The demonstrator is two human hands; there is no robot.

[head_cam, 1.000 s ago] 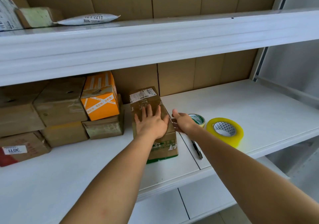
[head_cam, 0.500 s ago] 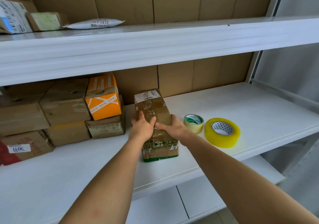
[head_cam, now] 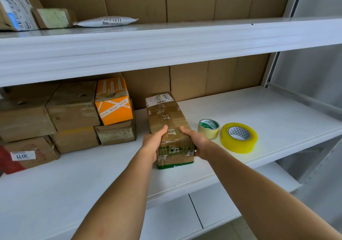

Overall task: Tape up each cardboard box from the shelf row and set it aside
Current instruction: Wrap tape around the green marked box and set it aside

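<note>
box (head_cam: pixel 167 121) x1 on shelf (head_cam: pixel 259 110), near front edge | left hand (head_cam: pixel 152 143) + right hand (head_cam: pixel 196 142) grip its sides | tape rolls x2 just right: small (head_cam: pixel 208 128), yellow (head_cam: pixel 238 137) | stacked boxes (head_cam: pixel 74 114) left, maybe 8

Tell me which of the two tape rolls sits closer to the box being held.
The smaller pale roll with the green-printed core: it lies just right of the box near the right hand; the bigger bright yellow roll is farther right.
</note>
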